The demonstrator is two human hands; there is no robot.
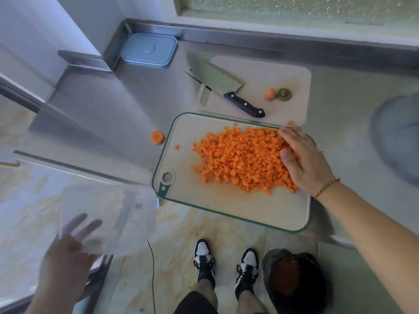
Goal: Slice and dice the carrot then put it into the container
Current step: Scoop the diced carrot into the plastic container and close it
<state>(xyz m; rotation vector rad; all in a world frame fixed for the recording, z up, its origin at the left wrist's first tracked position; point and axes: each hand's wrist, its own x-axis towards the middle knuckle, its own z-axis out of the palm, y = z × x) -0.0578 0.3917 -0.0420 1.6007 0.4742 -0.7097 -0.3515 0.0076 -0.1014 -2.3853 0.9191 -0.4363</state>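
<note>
A heap of diced carrot (240, 157) lies on the green-rimmed cutting board (204, 207), which juts out past the steel counter's front edge. My right hand (303, 159) rests flat against the right side of the heap, fingers straight. My left hand (68, 248) holds a clear plastic container (108, 220) from underneath, below and left of the board's overhanging corner; it is blurred and its fingers show through the plastic. One carrot end slice (157, 137) sits on the counter left of the board.
A cleaver (226, 89) lies on a second, beige board (283, 73) behind, with a carrot stub (269, 94) and stem end (283, 94). A blue lid (148, 49) sits at the back corner. A dark bin (294, 279) stands on the floor by my feet.
</note>
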